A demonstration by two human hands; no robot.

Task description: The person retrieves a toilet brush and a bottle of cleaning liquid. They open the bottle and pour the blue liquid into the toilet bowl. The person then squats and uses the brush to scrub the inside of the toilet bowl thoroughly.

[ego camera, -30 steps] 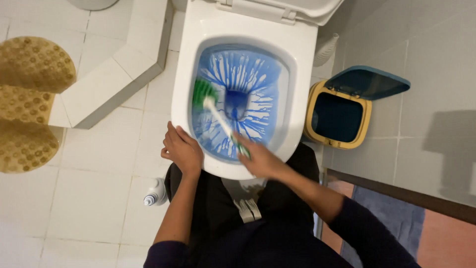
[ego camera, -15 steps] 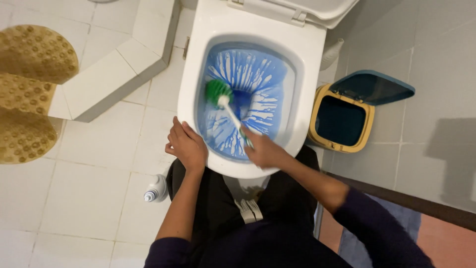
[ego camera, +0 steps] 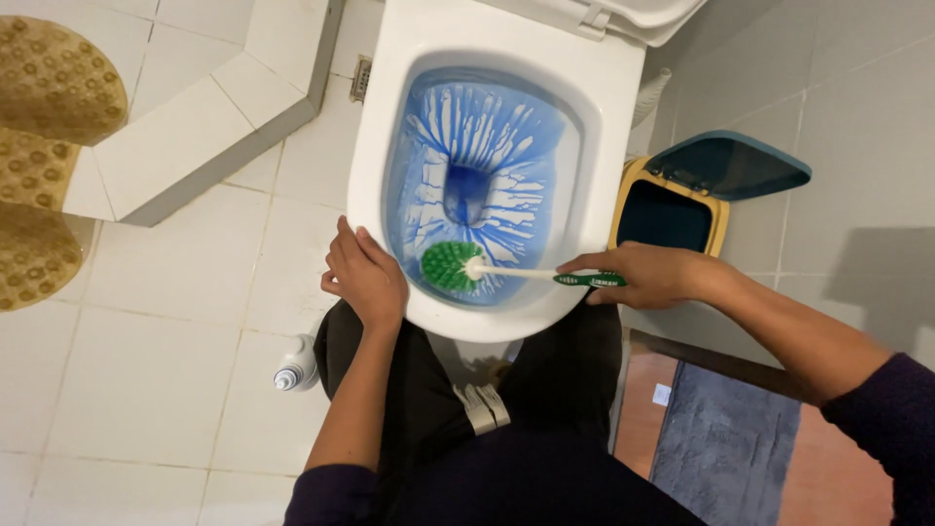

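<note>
A white toilet bowl (ego camera: 390, 117) stands open below me, its inside streaked with blue cleaner. My right hand (ego camera: 643, 275) grips the green end of a toilet brush (ego camera: 506, 273) and holds it level across the near rim. The green bristle head presses against the near inner wall of the bowl. My left hand (ego camera: 365, 275) rests on the near left rim, fingers curled over the edge.
A yellow bin (ego camera: 672, 216) with a raised blue lid stands right of the bowl. A white bottle (ego camera: 295, 366) lies on the floor tiles by my left leg. A brown bath mat (ego camera: 44, 146) lies far left, beside a raised tiled step (ego camera: 205, 127). A grey rug (ego camera: 721, 448) lies lower right.
My right hand has swung out to the right of the rim, and the brush head has moved from the bowl's left wall down to its near wall. The left hand stays on the rim.
</note>
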